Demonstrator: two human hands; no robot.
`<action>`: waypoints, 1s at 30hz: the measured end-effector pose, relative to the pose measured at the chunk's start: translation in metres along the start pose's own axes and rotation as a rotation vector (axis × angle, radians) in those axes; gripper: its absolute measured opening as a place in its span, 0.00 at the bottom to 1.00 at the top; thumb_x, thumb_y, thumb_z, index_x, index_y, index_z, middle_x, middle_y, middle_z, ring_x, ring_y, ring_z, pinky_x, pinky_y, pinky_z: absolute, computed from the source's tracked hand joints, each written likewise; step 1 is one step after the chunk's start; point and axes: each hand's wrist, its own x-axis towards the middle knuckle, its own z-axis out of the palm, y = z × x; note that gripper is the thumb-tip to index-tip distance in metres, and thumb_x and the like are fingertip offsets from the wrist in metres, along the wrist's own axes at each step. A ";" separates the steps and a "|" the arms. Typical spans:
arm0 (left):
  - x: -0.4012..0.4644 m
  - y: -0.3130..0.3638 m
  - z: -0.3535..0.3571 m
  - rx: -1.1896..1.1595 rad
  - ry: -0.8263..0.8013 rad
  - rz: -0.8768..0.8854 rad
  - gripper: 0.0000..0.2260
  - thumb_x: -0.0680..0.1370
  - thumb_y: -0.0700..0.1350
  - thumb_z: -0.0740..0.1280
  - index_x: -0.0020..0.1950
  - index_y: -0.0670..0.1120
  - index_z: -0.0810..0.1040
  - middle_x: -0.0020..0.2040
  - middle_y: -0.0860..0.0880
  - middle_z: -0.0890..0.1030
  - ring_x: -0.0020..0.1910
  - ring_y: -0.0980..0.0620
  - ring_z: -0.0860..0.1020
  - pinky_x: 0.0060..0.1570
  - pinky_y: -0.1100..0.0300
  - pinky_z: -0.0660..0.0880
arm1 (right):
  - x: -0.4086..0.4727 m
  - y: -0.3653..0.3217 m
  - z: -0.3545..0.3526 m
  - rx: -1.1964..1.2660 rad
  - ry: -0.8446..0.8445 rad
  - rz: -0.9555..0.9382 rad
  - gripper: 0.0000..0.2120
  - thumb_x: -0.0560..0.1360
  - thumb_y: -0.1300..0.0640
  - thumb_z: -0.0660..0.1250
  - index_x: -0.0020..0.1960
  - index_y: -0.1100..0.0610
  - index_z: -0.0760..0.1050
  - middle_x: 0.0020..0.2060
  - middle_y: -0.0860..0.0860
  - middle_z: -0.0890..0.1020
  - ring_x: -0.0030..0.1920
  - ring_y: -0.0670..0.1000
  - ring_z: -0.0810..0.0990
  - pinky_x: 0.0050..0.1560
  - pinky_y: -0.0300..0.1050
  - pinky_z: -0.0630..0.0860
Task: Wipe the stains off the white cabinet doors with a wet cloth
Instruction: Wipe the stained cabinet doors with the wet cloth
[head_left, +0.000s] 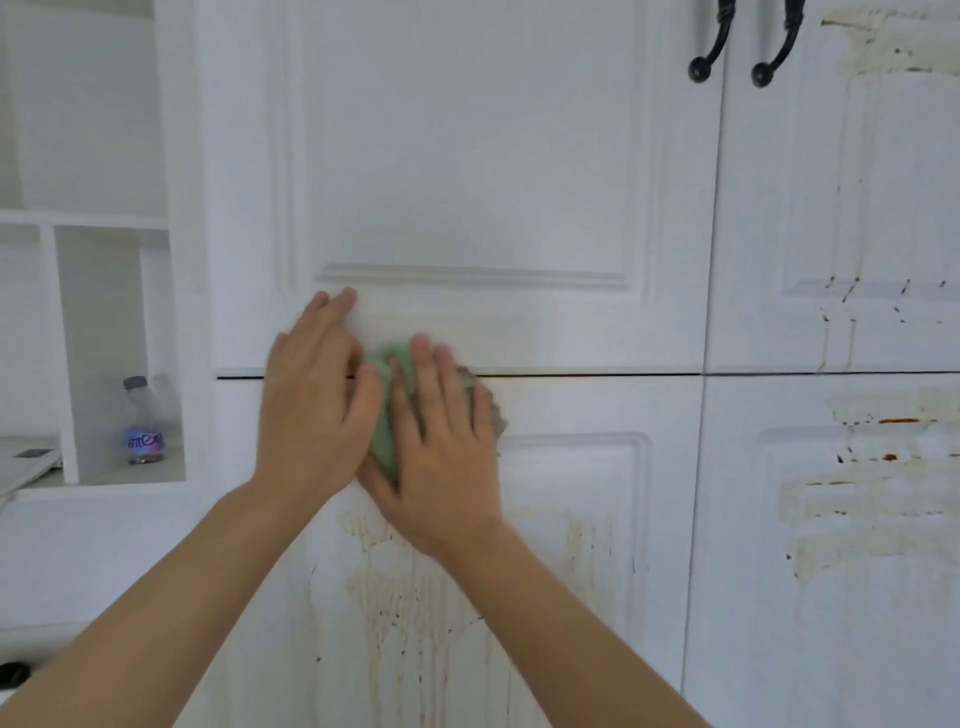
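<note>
A crumpled green cloth (387, 415) lies against the white cabinet doors, across the gap between the upper left door (467, 156) and the lower left door (571, 519). My right hand (441, 441) presses flat on the cloth with straight fingers. My left hand (311, 405) lies flat on the door beside it, its thumb touching the cloth's left edge. Yellowish drip stains (400, 597) run down the lower left door below my hands. Heavier smeared stains mark the upper right door (841, 301) and lower right door (872, 499).
Two black curved handles (732, 57) hang at the top where the upper doors meet. Open white shelving (104, 223) stands on the left, with a plastic bottle (143, 423) in one cubby.
</note>
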 end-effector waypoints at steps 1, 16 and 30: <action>-0.001 -0.003 -0.001 0.005 0.018 -0.010 0.11 0.75 0.50 0.51 0.42 0.45 0.68 0.71 0.47 0.67 0.73 0.52 0.57 0.70 0.43 0.55 | -0.001 -0.004 0.004 -0.006 0.002 -0.028 0.30 0.78 0.40 0.54 0.74 0.57 0.59 0.75 0.54 0.53 0.76 0.54 0.53 0.73 0.55 0.50; 0.004 0.040 0.058 0.089 -0.059 0.260 0.19 0.77 0.48 0.52 0.64 0.45 0.73 0.74 0.49 0.63 0.74 0.51 0.56 0.70 0.48 0.45 | -0.046 0.150 -0.062 -0.047 -0.018 0.535 0.33 0.78 0.39 0.43 0.75 0.57 0.38 0.73 0.49 0.35 0.76 0.50 0.38 0.74 0.60 0.47; 0.007 0.024 0.043 0.129 -0.121 0.344 0.21 0.79 0.49 0.51 0.69 0.46 0.70 0.73 0.52 0.63 0.73 0.55 0.57 0.70 0.52 0.51 | -0.040 0.148 -0.059 -0.139 -0.143 0.276 0.30 0.79 0.39 0.40 0.73 0.47 0.28 0.73 0.47 0.31 0.74 0.47 0.32 0.73 0.49 0.37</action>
